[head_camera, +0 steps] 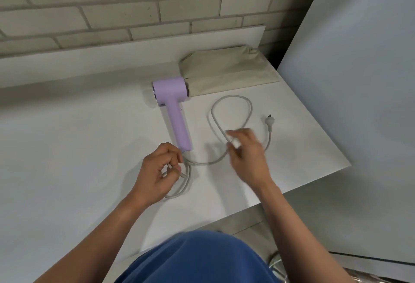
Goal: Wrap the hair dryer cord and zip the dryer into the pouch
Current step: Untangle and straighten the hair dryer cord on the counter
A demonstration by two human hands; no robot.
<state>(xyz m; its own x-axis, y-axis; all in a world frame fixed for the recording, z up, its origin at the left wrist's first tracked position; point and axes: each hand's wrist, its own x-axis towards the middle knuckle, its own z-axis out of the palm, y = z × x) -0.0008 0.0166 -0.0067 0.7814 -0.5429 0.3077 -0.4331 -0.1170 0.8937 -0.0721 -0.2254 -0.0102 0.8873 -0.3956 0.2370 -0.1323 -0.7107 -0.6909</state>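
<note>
Blue cloth [197,260] of the person's garment fills the near edge. Beyond it, the left hand [157,172] holds a firm grip, fingers curled round a small loop of the pale, round-section cord [231,97], just beside the base of the hair dryer [173,103]. The dryer is smooth matte lilac plastic, T-shaped, lying flat on the white surface [67,148] with its cylindrical handle pointing toward the person. The right hand [244,154] is blurred, its fingers bent over the spot where the cord crosses itself; whether its grip is closed on the cord cannot be told. The remaining cord forms an oval loop and ends in a plug [268,121]. A beige, creased fabric pouch [226,69] lies flat, touching the dryer head.
</note>
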